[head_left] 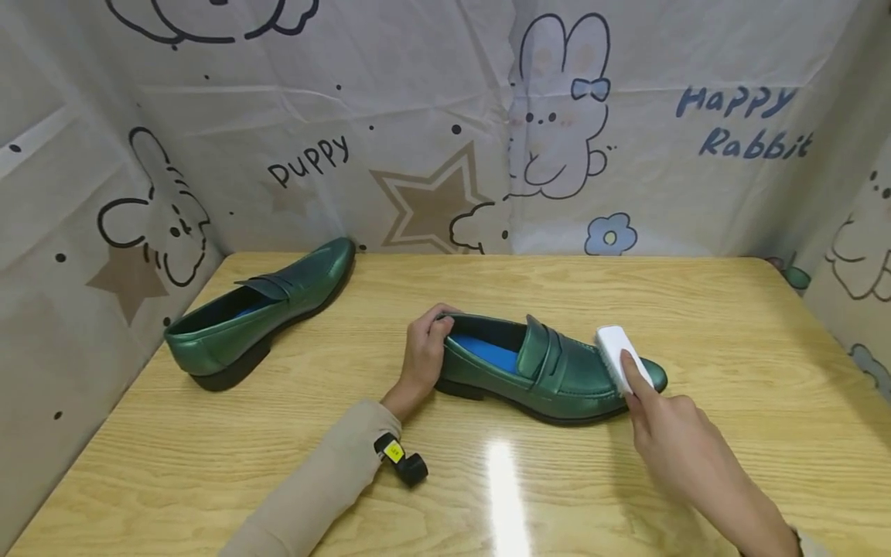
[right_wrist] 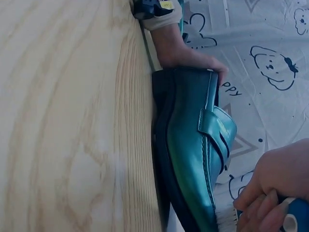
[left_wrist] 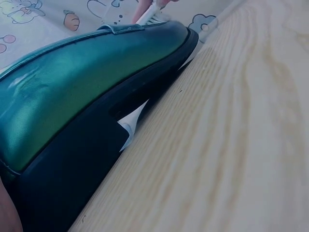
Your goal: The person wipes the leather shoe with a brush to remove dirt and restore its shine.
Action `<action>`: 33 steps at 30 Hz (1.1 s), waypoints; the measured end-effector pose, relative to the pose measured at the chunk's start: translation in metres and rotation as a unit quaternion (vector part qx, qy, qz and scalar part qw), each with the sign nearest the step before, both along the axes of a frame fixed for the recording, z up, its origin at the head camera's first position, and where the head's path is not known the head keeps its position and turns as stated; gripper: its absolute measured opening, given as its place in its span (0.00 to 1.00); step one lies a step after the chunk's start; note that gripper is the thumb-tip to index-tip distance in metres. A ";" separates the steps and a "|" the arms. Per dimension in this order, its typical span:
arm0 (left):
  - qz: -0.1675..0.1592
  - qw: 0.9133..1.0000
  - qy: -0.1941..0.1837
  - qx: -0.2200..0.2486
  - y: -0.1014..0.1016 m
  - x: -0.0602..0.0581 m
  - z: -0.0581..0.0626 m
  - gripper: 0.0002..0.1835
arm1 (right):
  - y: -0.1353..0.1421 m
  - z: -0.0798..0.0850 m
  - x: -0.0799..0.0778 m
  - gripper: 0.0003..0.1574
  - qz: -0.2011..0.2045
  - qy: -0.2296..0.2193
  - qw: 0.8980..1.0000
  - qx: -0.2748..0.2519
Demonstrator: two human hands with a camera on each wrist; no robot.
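Observation:
A green loafer (head_left: 585,379) with a black sole and blue insole stands on the table, its toe to the right. My left hand (head_left: 423,348) grips its heel, with the thumb over the back rim. In my right hand (head_left: 685,437) is a white brush (head_left: 624,357), its bristles against the upper near the toe. The right wrist view shows the fingers (right_wrist: 263,212) curled round the brush and its bristles (right_wrist: 225,218) touching the shoe. Only a bit of the left hand (left_wrist: 7,212) appears in the left wrist view, beside the heel.
A second green loafer (head_left: 267,309) stands at the table's back left, toe pointing away. The wooden table (head_left: 334,480) meets cartoon-printed cloth (head_left: 431,100) at the back and sides. A black strap with a yellow label (head_left: 394,451) is on the left wrist.

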State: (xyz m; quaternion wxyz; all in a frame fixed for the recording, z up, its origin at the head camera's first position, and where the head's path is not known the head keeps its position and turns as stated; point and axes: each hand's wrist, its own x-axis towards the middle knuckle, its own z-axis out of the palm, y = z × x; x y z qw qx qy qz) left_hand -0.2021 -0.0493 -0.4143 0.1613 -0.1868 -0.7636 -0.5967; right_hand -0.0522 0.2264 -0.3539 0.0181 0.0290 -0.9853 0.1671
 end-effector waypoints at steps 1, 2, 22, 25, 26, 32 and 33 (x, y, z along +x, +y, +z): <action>0.003 1.000 0.002 -0.001 0.001 0.000 0.000 0.18 | 0.000 0.000 0.000 0.35 -0.002 0.003 1.000 0.000; 0.005 1.000 0.004 -0.001 0.001 0.000 0.000 0.18 | 0.001 -0.001 0.001 0.35 -0.005 0.002 1.000 -0.001; 0.001 0.999 0.034 -0.006 0.002 0.000 -0.003 0.15 | -0.002 -0.005 0.000 0.36 -0.028 0.003 1.000 0.004; -0.004 0.999 0.041 -0.006 0.003 0.000 -0.003 0.14 | 0.000 -0.005 -0.007 0.35 -0.026 0.024 0.999 0.005; -0.002 0.999 0.044 -0.007 0.004 0.000 -0.003 0.14 | 0.000 -0.004 -0.009 0.35 -0.027 0.023 0.999 0.009; 0.011 0.998 0.058 -0.012 0.005 -0.001 0.000 0.14 | 0.000 0.003 -0.022 0.34 -0.023 0.015 0.999 0.016; 0.010 0.998 0.058 -0.013 0.005 -0.001 0.000 0.15 | -0.001 0.004 -0.025 0.34 -0.020 0.016 1.000 0.016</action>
